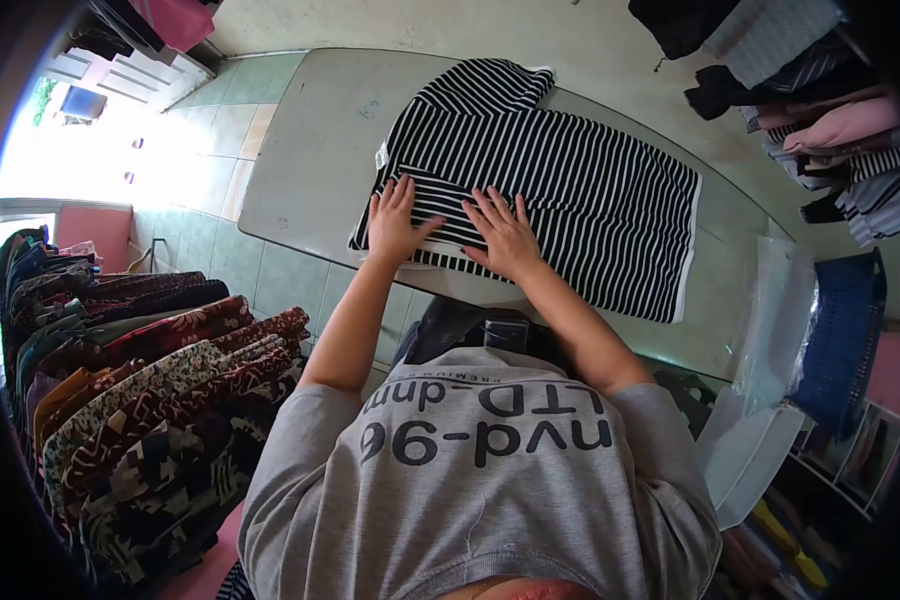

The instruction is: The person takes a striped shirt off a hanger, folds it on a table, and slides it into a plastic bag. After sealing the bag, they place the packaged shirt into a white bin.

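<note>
A black-and-white striped shirt point(570, 170) lies spread on the table point(310, 150), its body stretching to the right. One sleeve sticks out at the top, and the sleeve on the near side appears folded across the body. My left hand point(398, 225) rests flat on the near left part of the fabric, fingers spread. Beside it, my right hand point(507, 238) also lies flat on the stripes with its fingers apart. Neither hand grips the cloth. A small white tag shows at the shirt's left edge.
Patterned shirts point(160, 400) hang in a dense row at the left. More clothes point(840, 140) hang at the upper right. Clear plastic bags point(775, 320) lie over the table's right end, near a blue basket point(838, 340). A bright doorway is at the far left.
</note>
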{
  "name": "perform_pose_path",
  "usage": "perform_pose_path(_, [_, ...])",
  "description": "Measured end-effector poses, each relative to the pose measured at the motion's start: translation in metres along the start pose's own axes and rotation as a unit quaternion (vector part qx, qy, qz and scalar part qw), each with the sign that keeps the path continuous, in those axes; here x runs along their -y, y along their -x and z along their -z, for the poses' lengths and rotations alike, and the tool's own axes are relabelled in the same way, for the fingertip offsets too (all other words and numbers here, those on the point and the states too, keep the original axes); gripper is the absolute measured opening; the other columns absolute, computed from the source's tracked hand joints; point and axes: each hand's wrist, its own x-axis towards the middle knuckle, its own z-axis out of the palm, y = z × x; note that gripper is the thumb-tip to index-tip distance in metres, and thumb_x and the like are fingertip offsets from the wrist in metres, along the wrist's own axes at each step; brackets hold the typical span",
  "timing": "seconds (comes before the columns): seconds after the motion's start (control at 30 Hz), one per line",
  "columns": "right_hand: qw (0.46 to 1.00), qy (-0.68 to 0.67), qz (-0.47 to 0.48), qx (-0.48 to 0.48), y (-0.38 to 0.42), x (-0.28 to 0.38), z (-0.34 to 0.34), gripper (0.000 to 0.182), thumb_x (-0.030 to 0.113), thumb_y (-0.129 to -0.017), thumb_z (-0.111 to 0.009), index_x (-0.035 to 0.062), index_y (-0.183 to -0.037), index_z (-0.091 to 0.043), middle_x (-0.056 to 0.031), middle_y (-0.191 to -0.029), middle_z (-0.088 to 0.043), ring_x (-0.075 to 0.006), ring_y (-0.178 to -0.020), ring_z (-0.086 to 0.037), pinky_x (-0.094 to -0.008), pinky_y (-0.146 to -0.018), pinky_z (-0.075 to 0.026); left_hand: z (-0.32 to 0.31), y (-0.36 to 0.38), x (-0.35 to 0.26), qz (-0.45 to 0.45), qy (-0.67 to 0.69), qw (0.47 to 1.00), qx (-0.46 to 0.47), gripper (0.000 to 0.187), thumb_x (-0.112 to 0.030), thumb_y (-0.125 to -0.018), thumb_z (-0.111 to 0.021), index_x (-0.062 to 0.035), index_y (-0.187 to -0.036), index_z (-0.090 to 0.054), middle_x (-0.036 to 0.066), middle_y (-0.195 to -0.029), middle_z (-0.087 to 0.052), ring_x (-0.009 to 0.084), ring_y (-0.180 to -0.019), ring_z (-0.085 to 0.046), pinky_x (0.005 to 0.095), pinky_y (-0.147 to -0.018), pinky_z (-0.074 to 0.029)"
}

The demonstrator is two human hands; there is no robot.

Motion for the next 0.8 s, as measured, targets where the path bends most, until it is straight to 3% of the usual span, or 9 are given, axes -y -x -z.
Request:
perform_pose_path(0.1, [1.0, -0.001, -0.003, 0.005, 0.001, 0.0, -0.001, 0.07, 0.047, -0.077, -0.058, 0.0155, -0.134, -0.036, -0.008, -0.141, -0.03, -0.0267, -0.133, -0.021, -0.0562, -0.105, -0.017, 0.018, -0.028, 0.026, 0.085, 0.108, 0.989, -0.063, 0.057, -0.039, -0.084, -0.055, -0.0022, -0.127, -0.043, 0.012, -0.123, -0.052, 0.0327, -0.114, -0.045, 0.0417, -0.097, -0.033])
perform_pose_path(0.23, [1.0, -0.001, 0.006, 0.003, 0.0, 0.0, 0.001, 0.067, 0.047, -0.077, -0.057, 0.0151, -0.133, -0.037, -0.0083, -0.141, -0.031, -0.0276, -0.133, -0.022, -0.0573, -0.104, -0.016, -0.002, -0.074, 0.063, 0.039, 0.023, 0.975, -0.219, 0.051, -0.03, -0.084, -0.058, -0.0029, -0.125, -0.045, 0.014, -0.114, -0.057, 0.0299, -0.105, -0.052, 0.0368, -0.093, -0.038])
perform_pose_path(0.3, [1.0, -0.007, 0.008, -0.015, 0.001, 0.0, 0.0, 0.068, 0.047, -0.076, -0.058, 0.0157, -0.133, -0.038, -0.0084, -0.141, -0.031, -0.0273, -0.133, -0.022, -0.0575, -0.104, -0.016, 0.001, -0.092, 0.065, 0.208, 0.489, 0.847, 0.0, 0.05, -0.023, -0.081, -0.062, -0.0057, -0.124, -0.045, 0.016, -0.106, -0.059, 0.0257, -0.099, -0.056, 0.0325, -0.088, -0.042])
perform_pose_path(0.37, [1.0, -0.01, 0.007, -0.013, 0.001, -0.001, -0.002, 0.068, 0.047, -0.077, -0.058, 0.0157, -0.134, -0.036, -0.0074, -0.142, -0.029, -0.0277, -0.133, -0.022, -0.0579, -0.103, -0.016, 0.01, -0.098, 0.067, 0.191, 0.421, 0.886, 0.029, 0.053, -0.021, -0.078, -0.065, -0.0093, -0.126, -0.044, 0.018, -0.101, -0.059, 0.0228, -0.094, -0.058, 0.0293, -0.084, -0.044])
perform_pose_path(0.43, [1.0, -0.013, -0.003, -0.004, 0.001, -0.002, -0.003, 0.068, 0.048, -0.077, -0.057, 0.0156, -0.134, -0.036, -0.0077, -0.142, -0.029, -0.0269, -0.133, -0.021, -0.0575, -0.104, -0.015, 0.024, -0.099, 0.056, 0.317, 0.109, 0.942, -0.006, 0.049, -0.02, -0.079, -0.061, -0.0151, -0.126, -0.046, 0.009, -0.112, -0.057, 0.027, -0.109, -0.05, 0.0432, -0.095, -0.035])
perform_pose_path(0.47, [1.0, -0.021, -0.005, 0.006, 0.0, -0.001, -0.003, 0.068, 0.049, -0.077, -0.056, 0.0155, -0.134, -0.036, -0.0079, -0.142, -0.029, -0.0262, -0.133, -0.02, -0.0571, -0.105, -0.014, 0.024, -0.094, 0.048, 0.313, 0.11, 0.943, -0.005, 0.049, -0.02, -0.079, -0.061, -0.0151, -0.126, -0.046, 0.009, -0.112, -0.057, 0.027, -0.109, -0.05, 0.0432, -0.095, -0.035])
perform_pose_path(0.53, [0.999, -0.044, -0.014, 0.024, 0.0, -0.002, 0.0, 0.07, 0.05, -0.079, -0.054, 0.0179, -0.137, -0.031, -0.0086, -0.144, -0.024, -0.0282, -0.135, -0.016, -0.0568, -0.105, -0.01, 0.02, -0.075, 0.019, 0.07, -0.016, 0.969, -0.236, 0.045, -0.016, -0.081, -0.056, -0.0166, -0.125, -0.047, 0.006, -0.125, -0.049, 0.029, -0.122, -0.039, 0.0524, -0.101, -0.023])
perform_pose_path(0.67, [0.994, -0.022, -0.094, -0.048, 0.014, -0.01, 0.03, 0.068, 0.045, -0.079, -0.057, 0.0191, -0.137, -0.031, -0.0111, -0.143, -0.025, -0.0325, -0.134, -0.019, -0.06, -0.103, -0.013, 0.018, -0.005, -0.03, -0.109, -0.046, 0.992, -0.052, 0.053, -0.032, -0.082, -0.056, -0.0103, -0.129, -0.044, 0.01, -0.14, -0.034, 0.0316, -0.133, -0.022, 0.0568, -0.104, -0.012])
perform_pose_path(0.8, [0.945, 0.15, -0.275, -0.087, 0.074, -0.061, 0.059, 0.064, 0.041, -0.078, -0.06, 0.0182, -0.133, -0.037, -0.014, -0.14, -0.031, -0.0342, -0.131, -0.023, -0.0619, -0.1, -0.018, -0.017, 0.019, -0.009, -0.001, -0.083, 0.996, -0.024, 0.088, -0.059, -0.072, -0.057, -0.0108, -0.139, -0.026, 0.015, -0.143, -0.026, 0.0348, -0.134, -0.017, 0.0595, -0.103, -0.008])
